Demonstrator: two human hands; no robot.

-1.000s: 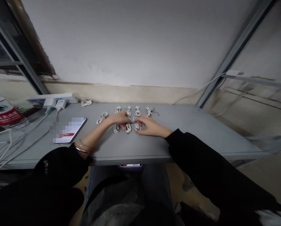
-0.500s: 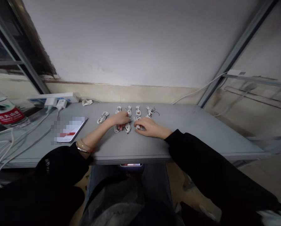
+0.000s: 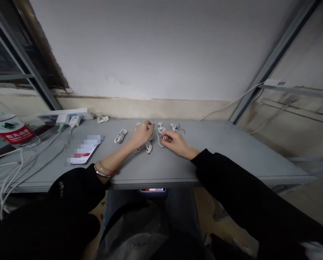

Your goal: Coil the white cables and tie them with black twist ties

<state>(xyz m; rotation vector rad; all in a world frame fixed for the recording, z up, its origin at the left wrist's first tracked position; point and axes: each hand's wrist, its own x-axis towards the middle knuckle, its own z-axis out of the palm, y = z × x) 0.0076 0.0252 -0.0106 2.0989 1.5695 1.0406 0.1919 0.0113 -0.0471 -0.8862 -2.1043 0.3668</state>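
Observation:
Several white cables lie coiled in small bundles on the grey desk, some tied with dark twist ties. My left hand is curled over a bundle in the far row, with a bit of white showing at its fingertips; its palm and forearm hide other bundles. My right hand pinches a coiled white cable in the nearer row, its loop sticking out left of the fingers. Between the hands lies a tied cable bundle. Another bundle is beyond the right hand, and a separate coil lies left of the left hand.
On the left, a phone with a lit screen lies on the desk. Behind it, a power strip holds plugged-in chargers. A large bottle and loose cords stand at the far left. A wall closes the back.
My left hand has moved from the nearer bundles toward the far row. My right hand's fingers have drawn together on the cable they were over. The view has shifted slightly.

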